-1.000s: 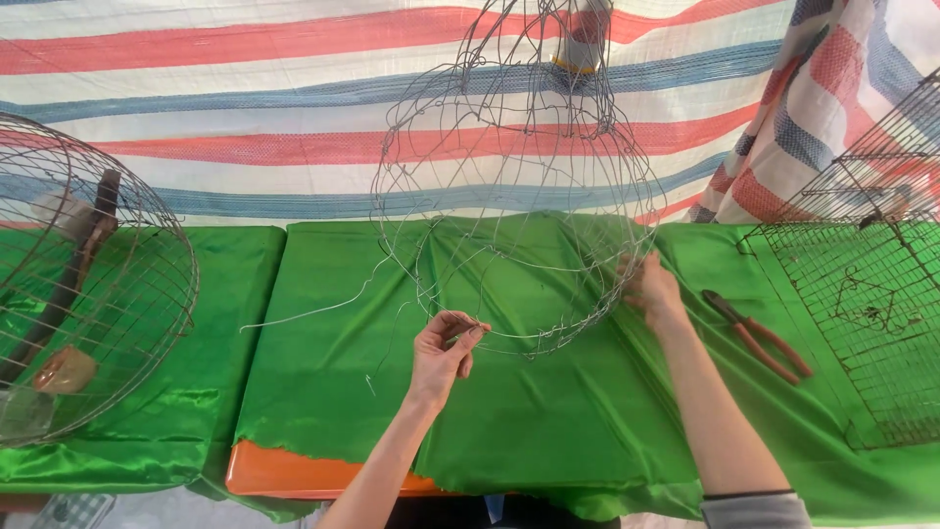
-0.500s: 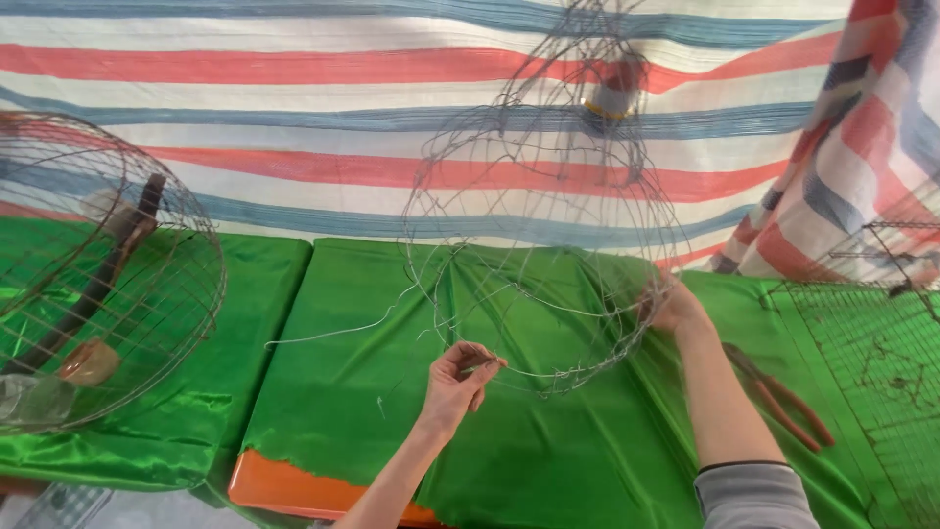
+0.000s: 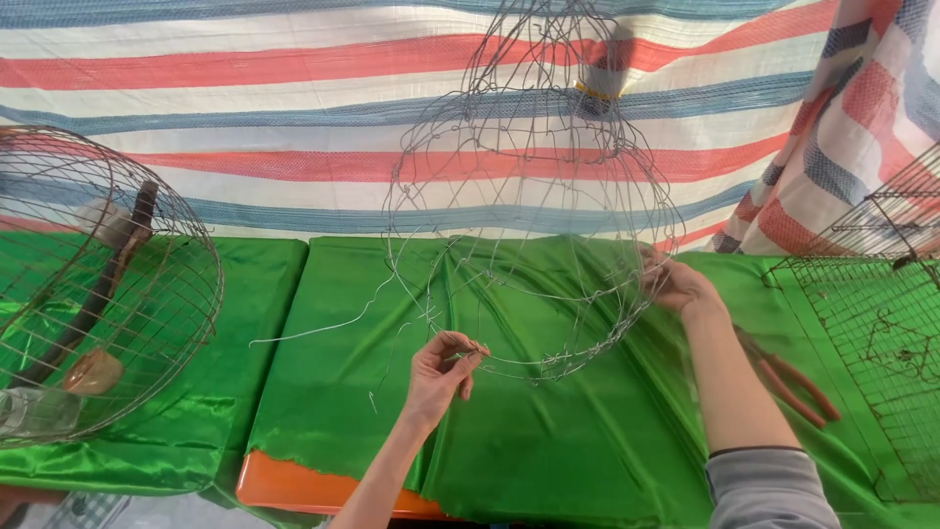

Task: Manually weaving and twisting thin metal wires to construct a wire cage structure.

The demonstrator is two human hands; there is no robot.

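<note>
Over green cloth point(image 3: 548, 460), both hands pinch the wire frame point(image 3: 534, 211).

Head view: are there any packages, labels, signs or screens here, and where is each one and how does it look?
No signs, screens or readable labels show.
Clear plastic bottle: lower left, lying inside the round wire cage; no label can be told.
Yellow band: top centre, on a blurred dark thing behind the wire frame that both hands hold.
</note>
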